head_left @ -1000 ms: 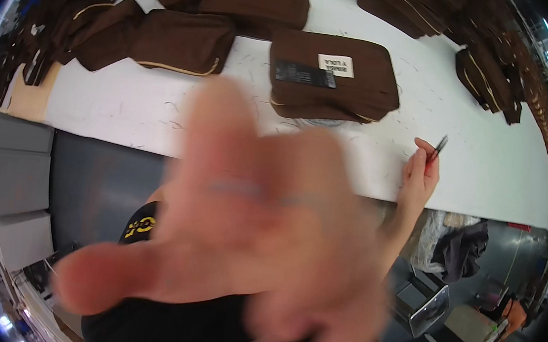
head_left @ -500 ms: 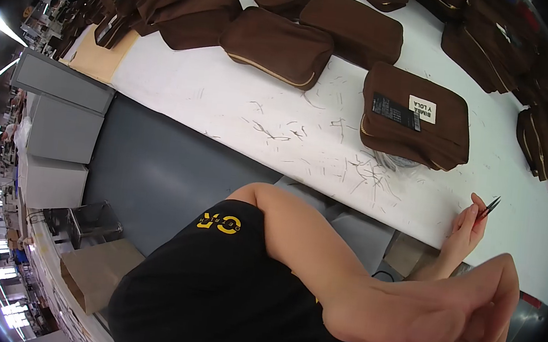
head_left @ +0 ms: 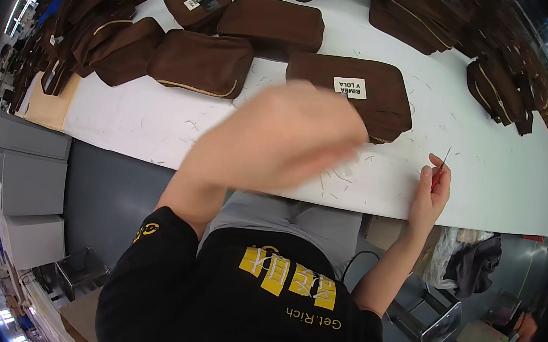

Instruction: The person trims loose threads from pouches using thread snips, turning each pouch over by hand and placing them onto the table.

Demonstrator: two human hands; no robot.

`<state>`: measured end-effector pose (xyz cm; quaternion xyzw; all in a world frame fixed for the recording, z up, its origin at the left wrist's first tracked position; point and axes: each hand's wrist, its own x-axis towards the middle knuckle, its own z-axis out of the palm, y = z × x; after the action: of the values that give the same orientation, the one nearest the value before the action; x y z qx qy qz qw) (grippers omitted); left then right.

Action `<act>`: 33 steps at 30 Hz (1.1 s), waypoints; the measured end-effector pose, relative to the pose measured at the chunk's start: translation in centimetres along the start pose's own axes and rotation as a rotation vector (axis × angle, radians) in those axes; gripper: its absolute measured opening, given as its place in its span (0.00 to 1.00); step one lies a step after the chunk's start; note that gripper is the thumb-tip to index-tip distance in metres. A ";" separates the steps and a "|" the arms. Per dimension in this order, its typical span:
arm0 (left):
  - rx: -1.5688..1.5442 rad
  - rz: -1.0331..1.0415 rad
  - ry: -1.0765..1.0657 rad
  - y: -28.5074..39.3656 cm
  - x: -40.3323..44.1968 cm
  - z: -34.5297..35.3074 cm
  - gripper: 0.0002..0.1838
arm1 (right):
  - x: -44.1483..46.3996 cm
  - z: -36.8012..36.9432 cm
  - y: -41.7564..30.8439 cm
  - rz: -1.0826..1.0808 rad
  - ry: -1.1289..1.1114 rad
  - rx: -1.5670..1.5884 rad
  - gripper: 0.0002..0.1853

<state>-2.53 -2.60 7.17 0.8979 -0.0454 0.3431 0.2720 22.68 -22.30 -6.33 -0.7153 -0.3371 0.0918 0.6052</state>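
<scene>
A brown zipped pouch [head_left: 385,96] lies on the white table, with a white label [head_left: 351,87] reading "BIMBA Y LOLA" upside down to me. My left hand [head_left: 284,135] is in front of the pouch's near left part and hides it. That hand is smeared by motion, so its fingers cannot be made out, nor whether it touches the pouch. At the table's near edge on the right, my right hand [head_left: 431,191] holds small red-handled snips [head_left: 438,176], their thin tip pointing up and away.
More brown pouches [head_left: 200,62] lie to the left, and others [head_left: 413,22] are piled along the back. A zipped pouch [head_left: 496,91] stands at the right. Short loose threads [head_left: 189,124] are scattered over the white tabletop [head_left: 126,119]. Grey cabinets [head_left: 27,135] stand at left, a metal-framed stool [head_left: 429,317] below right.
My left hand has swung from close to my head, at lower right, out over the table before the pouch. My view has turned. The right hand still holds the snips.
</scene>
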 end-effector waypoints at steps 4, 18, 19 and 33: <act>0.260 -0.485 0.121 -4.8 -2.0 -3.9 0.09 | 0.0 0.3 1.0 -0.025 0.064 0.101 0.16; 0.000 -0.439 -0.069 -9.1 -4.1 -2.3 0.13 | 0.0 0.0 1.0 0.026 0.011 0.016 0.17; -0.028 -0.436 -0.057 -9.1 -4.1 -2.4 0.12 | -0.1 0.0 1.2 0.018 0.013 0.015 0.17; -0.313 -0.384 0.334 -7.6 -2.7 -0.4 0.02 | 0.0 -0.1 1.9 0.003 -0.024 -0.016 0.16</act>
<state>-2.81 3.80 2.22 0.7682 0.1182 0.4174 0.4708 23.46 -22.48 -8.10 -0.7194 -0.3438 0.0987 0.5954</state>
